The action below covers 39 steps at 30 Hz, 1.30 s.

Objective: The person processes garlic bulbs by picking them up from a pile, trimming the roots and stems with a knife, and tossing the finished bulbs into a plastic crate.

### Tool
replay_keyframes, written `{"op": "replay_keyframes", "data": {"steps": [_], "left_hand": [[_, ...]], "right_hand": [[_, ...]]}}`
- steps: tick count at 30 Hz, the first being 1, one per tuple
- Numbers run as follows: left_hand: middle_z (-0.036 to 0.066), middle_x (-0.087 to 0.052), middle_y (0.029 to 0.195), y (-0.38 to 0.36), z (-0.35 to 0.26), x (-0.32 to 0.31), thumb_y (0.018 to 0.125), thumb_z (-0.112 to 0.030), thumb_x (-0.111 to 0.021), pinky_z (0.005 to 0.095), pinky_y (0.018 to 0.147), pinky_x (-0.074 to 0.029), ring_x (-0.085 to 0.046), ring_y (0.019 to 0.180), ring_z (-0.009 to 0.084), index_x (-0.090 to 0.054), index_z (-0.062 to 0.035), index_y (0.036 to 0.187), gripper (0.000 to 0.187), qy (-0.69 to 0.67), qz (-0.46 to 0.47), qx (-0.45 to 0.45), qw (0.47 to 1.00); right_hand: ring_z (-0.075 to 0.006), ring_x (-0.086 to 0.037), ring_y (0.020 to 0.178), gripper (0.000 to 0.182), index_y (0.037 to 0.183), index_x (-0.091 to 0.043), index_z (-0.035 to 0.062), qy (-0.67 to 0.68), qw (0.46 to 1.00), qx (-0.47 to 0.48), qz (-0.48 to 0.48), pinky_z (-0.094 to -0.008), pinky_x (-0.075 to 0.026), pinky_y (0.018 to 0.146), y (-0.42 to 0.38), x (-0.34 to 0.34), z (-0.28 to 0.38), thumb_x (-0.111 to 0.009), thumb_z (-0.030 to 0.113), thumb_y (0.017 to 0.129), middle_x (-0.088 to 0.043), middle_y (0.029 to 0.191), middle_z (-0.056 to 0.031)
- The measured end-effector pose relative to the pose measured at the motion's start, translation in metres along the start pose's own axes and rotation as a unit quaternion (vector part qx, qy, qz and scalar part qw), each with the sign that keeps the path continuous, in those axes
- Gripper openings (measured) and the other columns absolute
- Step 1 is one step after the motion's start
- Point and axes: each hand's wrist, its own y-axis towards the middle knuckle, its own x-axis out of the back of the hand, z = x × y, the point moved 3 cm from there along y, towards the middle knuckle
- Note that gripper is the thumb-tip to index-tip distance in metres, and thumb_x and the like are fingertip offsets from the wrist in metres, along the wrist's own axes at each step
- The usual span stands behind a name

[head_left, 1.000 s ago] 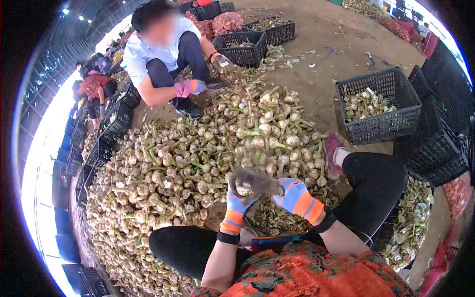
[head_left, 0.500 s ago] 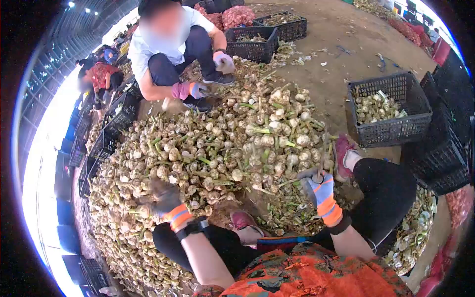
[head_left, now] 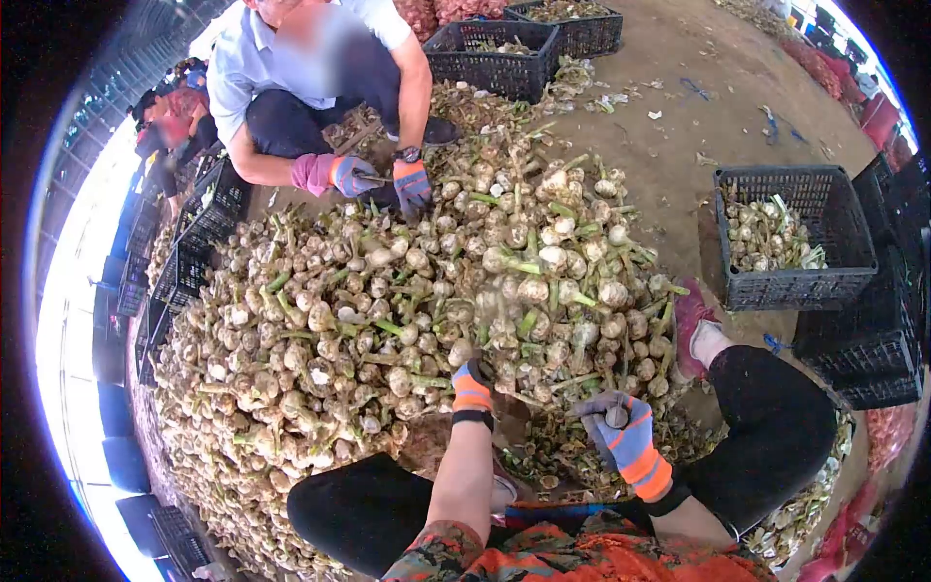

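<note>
My left hand [head_left: 472, 388], in a grey, blue and orange glove, is closed over the near side of the garlic heap [head_left: 320, 320]. A garlic bulb [head_left: 461, 352] shows at its fingertips and appears to be held; the fingers are partly hidden. To the right, my right hand [head_left: 635, 446], gloved alike, is wrapped round a hand tool [head_left: 617, 417]. Only a round greyish end of that tool shows clearly, so its kind cannot be told. Below both hands lie cut stalks and trimmings [head_left: 553, 451] between my legs.
Across the heap a co-worker [head_left: 320, 97] squats with gloved hands among the bulbs. A black crate [head_left: 800, 291] with some garlic stands at right, beside stacked crates [head_left: 858, 339]. More crates [head_left: 495, 68] stand at the back and along the left side.
My left hand has moved right from the heap's left side to the middle, a bulb now at its fingers. My right hand has dropped slightly. The co-worker's hands have come together, lower down.
</note>
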Motion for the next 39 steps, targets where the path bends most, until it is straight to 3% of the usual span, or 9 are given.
{"op": "replay_keyframes", "data": {"steps": [8,10,11,20,24,26,32,35,39], "left_hand": [[0.009,-0.055,0.103,-0.162,-0.080,-0.113,0.060,0.008,-0.064,0.0287,0.072,-0.048,-0.057,0.082,0.0187,-0.042,-0.0024,0.114,0.060,0.189,0.088,-0.295,0.932],[0.009,-0.056,0.101,-0.201,-0.092,-0.129,0.062,0.005,-0.064,0.0285,0.075,-0.047,-0.057,0.083,0.0186,-0.040,-0.0013,0.117,0.060,0.411,0.094,-0.541,0.728],[0.009,-0.054,0.102,-0.199,-0.080,-0.121,0.062,0.002,-0.066,0.0279,0.080,-0.045,-0.054,0.090,0.0171,-0.043,-0.0020,0.115,0.058,0.105,0.158,-0.272,0.943],[0.007,-0.057,0.104,-0.315,-0.229,-0.089,0.080,-0.041,-0.056,0.0239,0.069,-0.049,-0.056,0.070,0.0121,-0.040,-0.0029,0.121,0.058,-0.374,0.272,-0.343,0.818],[0.007,-0.057,0.108,-0.182,-0.154,-0.086,0.082,-0.031,-0.055,0.0294,0.081,-0.043,-0.055,0.084,0.0154,-0.048,-0.0024,0.116,0.045,-0.038,0.008,-0.283,0.958],[0.009,-0.053,0.113,-0.040,-0.084,-0.050,0.067,-0.027,-0.069,0.0319,0.089,-0.039,-0.051,0.103,0.0227,-0.050,-0.0039,0.114,0.056,0.561,-0.054,-0.211,0.798],[0.012,-0.056,0.106,-0.073,-0.031,-0.110,0.059,-0.012,-0.075,0.0323,0.079,-0.046,-0.057,0.092,0.0250,-0.049,-0.0124,0.115,0.061,0.643,-0.081,-0.234,0.725],[0.013,-0.060,0.090,-0.066,-0.042,-0.089,0.067,0.004,-0.065,0.0269,0.063,-0.050,-0.060,0.077,0.0217,-0.052,-0.0097,0.106,0.043,-0.012,0.033,-0.100,0.994],[-0.002,-0.041,0.054,-0.155,-0.094,-0.109,0.078,-0.019,-0.056,0.0226,0.038,-0.025,-0.033,0.041,0.0106,-0.051,-0.0106,0.071,0.012,-0.130,0.160,-0.088,0.975]], "right_hand": [[-0.0216,-0.060,0.070,0.019,0.088,-0.060,0.0035,-0.210,0.972,0.093,0.056,-0.0296,-0.047,0.065,-0.011,-0.002,0.019,-0.059,0.011,0.071,-0.063,0.080,-0.0110],[-0.0304,-0.058,0.076,0.027,0.090,-0.060,0.0065,-0.495,0.847,0.164,0.103,-0.0359,-0.047,0.069,-0.025,-0.004,0.025,-0.061,0.022,0.068,-0.060,0.084,-0.0142],[-0.0322,-0.056,0.080,0.033,0.092,-0.059,0.0074,-0.509,0.837,0.174,0.103,-0.0396,-0.046,0.070,-0.029,-0.002,0.015,-0.062,0.027,0.065,-0.059,0.087,-0.0135],[-0.0154,-0.059,0.071,0.015,0.086,-0.059,-0.0030,-0.175,0.973,0.147,-0.032,-0.0258,-0.047,0.064,-0.035,0.041,0.019,-0.052,-0.001,0.073,-0.063,0.080,-0.0102],[-0.0112,-0.057,0.065,0.013,0.084,-0.060,-0.0030,0.007,0.998,0.045,-0.033,-0.0232,-0.045,0.058,-0.025,0.039,0.012,-0.051,-0.003,0.075,-0.063,0.081,-0.0094],[-0.0101,-0.054,0.061,0.015,0.087,-0.060,-0.0012,-0.059,0.997,0.051,-0.028,-0.0232,-0.045,0.055,-0.019,0.038,-0.005,-0.057,0.003,0.073,-0.060,0.070,-0.0036],[-0.0101,-0.055,0.067,0.019,0.092,-0.056,-0.0009,-0.016,0.999,0.032,-0.010,-0.0243,-0.047,0.060,-0.014,0.023,0.007,-0.053,-0.003,0.074,-0.062,0.080,-0.0053],[-0.0096,-0.056,0.066,0.010,0.082,-0.059,-0.0025,0.045,0.999,-0.022,-0.004,-0.0215,-0.045,0.058,-0.014,0.020,0.020,-0.051,-0.001,0.077,-0.062,0.081,-0.0088],[-0.0090,-0.053,0.060,0.009,0.083,-0.059,-0.0025,-0.001,0.998,0.068,-0.011,-0.0208,-0.042,0.052,-0.012,0.020,-0.001,-0.052,-0.001,0.077,-0.063,0.078,-0.0075]]}}
